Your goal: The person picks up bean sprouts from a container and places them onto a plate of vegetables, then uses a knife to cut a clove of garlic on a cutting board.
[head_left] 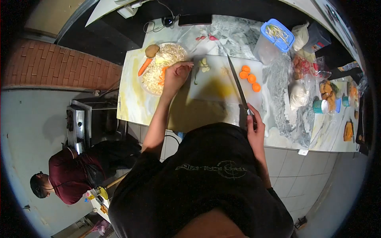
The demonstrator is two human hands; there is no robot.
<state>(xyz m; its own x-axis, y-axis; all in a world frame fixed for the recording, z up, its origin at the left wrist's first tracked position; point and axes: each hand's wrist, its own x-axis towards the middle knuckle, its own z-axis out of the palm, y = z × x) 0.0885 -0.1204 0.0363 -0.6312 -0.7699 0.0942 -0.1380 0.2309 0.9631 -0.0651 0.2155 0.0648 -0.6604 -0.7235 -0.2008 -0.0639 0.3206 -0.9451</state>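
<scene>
My right hand grips the handle of a long kitchen knife, its blade pointing away over the right part of a white cutting board. Beyond the blade lie several carrot slices. Peeled garlic cloves rest near the board's far left. My left hand is over the right side of a round plate heaped with pale shreds; its fingers are curled together, and what they hold, if anything, is hidden. Carrot strips show beside it. A whole carrot and a brown potato-like vegetable sit on the plate's left edge.
Small reddish bulbs and a dark phone lie behind the board. A blue-rimmed container, bagged food and jars stand to the right. Another person is at the left near a stove.
</scene>
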